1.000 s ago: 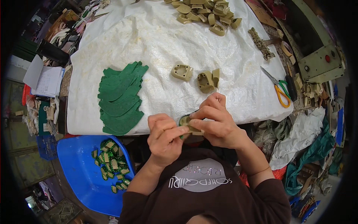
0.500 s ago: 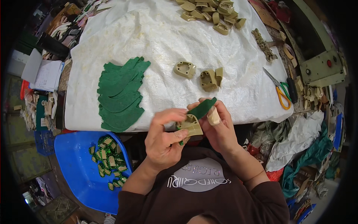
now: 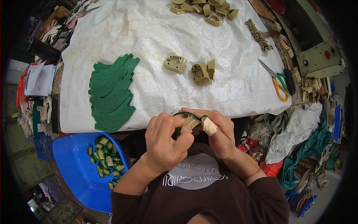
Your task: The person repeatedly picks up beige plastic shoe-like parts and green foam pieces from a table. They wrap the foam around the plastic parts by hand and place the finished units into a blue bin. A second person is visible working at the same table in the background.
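Close to the table's front edge, my left hand [image 3: 166, 138] pinches a hollow olive plastic shoe heel [image 3: 192, 121]. My right hand [image 3: 220, 130] presses a dark green felt-like strip [image 3: 200, 117] around the heel's far rim; a beige cover wraps its thumb. Fingers hide much of the heel and strip. Beyond my hands, one loose heel [image 3: 175, 64] lies on the white sheet, and another heel [image 3: 200, 74] stands beside a small matching piece [image 3: 211, 69]. Overlapping green curved strips [image 3: 112, 91] form a stack to the left.
A white woven sheet [image 3: 149, 41] covers the table. More olive heels [image 3: 212, 19] are heaped at its far side. Orange-handled scissors [image 3: 278, 84] lie right. A blue basin [image 3: 71, 168] at lower left holds several glittery green-covered pieces [image 3: 108, 160]. Plastic bags [image 3: 294, 130] crowd the lower right.
The green strip, earlier held up flat beside the heel, now lies along its rim. My hands have come together around the heel. The whole view has shifted slightly.
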Demonstrator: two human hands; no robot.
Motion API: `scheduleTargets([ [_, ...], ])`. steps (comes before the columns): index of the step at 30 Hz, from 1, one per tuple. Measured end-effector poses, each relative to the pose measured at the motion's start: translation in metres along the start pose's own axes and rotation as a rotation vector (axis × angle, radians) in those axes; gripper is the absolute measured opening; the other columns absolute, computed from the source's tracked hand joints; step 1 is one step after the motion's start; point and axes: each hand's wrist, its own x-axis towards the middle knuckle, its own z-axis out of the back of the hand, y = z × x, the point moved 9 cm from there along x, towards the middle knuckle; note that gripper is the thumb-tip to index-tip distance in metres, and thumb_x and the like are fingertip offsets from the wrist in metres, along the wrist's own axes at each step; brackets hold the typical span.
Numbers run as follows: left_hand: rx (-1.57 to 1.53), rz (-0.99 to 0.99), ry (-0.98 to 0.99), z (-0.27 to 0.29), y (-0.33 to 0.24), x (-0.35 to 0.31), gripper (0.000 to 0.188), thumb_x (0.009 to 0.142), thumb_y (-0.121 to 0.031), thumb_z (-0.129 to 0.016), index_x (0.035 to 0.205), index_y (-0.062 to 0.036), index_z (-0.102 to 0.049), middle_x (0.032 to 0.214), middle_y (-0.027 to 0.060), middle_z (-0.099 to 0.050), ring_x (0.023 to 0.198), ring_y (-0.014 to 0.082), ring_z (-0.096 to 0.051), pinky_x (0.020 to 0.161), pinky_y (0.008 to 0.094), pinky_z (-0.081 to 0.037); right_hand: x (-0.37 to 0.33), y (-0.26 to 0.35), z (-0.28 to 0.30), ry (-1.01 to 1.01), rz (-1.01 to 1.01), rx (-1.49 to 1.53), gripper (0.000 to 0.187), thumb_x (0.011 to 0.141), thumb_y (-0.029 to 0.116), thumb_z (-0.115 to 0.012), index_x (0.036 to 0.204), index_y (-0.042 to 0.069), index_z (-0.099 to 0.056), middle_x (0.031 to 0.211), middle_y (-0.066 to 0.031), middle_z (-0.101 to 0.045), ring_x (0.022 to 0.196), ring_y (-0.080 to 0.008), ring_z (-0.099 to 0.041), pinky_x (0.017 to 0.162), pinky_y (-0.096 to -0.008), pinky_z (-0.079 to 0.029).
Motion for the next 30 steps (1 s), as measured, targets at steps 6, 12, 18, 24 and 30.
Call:
scheduleTargets([
  [6,0.031,0.049,0.085,-0.01,0.006,0.004,0.014,0.069,0.003,-0.061,0.073,-0.004,-0.049,0.08,0.0108,-0.052,0.063,0.0242,-0.049,0.052,0.0357,-0.036,0.006,0.013,-0.003,-0.005,0.15,-0.332,0.031,0.095,0.018,-0.045,0.115,-0.002,-0.057,0.094,-0.0111,-0.066,0.079,-0.0166,-0.064,0.069,-0.0304,-0.05],
  [12,-0.334,0.172,-0.032,-0.008,0.028,-0.012,0.025,0.067,0.014,-0.064,0.08,-0.0009,-0.049,0.088,0.014,-0.058,0.076,0.0277,-0.06,0.064,0.0349,-0.048,0.024,-0.028,0.008,0.187,-0.199,0.19,0.053,0.088,0.043,-0.059,0.112,-0.004,-0.058,0.111,-0.0135,-0.062,0.102,-0.0195,-0.06,0.088,-0.0339,-0.049],
  [18,-0.443,0.048,0.028,-0.013,0.017,-0.013,0.025,0.069,0.015,-0.065,0.081,0.0009,-0.048,0.091,0.0167,-0.06,0.079,0.0282,-0.062,0.065,0.0338,-0.05,0.032,-0.031,0.002,0.36,-0.308,0.303,0.046,0.072,0.005,-0.077,0.113,-0.002,-0.058,0.112,-0.0124,-0.06,0.102,-0.0174,-0.059,0.085,-0.0309,-0.051],
  [24,-0.325,0.089,0.074,-0.015,0.023,-0.012,0.021,0.071,0.013,-0.064,0.08,0.0013,-0.05,0.089,0.0168,-0.06,0.072,0.0249,-0.058,0.062,0.0313,-0.047,0.037,-0.037,-0.001,0.354,-0.318,0.234,0.053,0.082,0.012,-0.071,0.128,0.001,-0.047,0.113,-0.0162,-0.063,0.101,-0.0178,-0.061,0.085,-0.0309,-0.051],
  [30,-0.557,0.471,-0.22,-0.011,0.055,-0.031,0.019,0.075,0.008,-0.067,0.088,-0.0005,-0.056,0.087,0.0141,-0.063,0.076,0.0205,-0.06,0.068,0.0285,-0.049,0.036,-0.025,0.012,0.15,-0.027,0.287,0.04,0.09,0.011,-0.058,0.129,0.004,-0.049,0.112,-0.0117,-0.063,0.099,-0.0199,-0.059,0.086,-0.0322,-0.047],
])
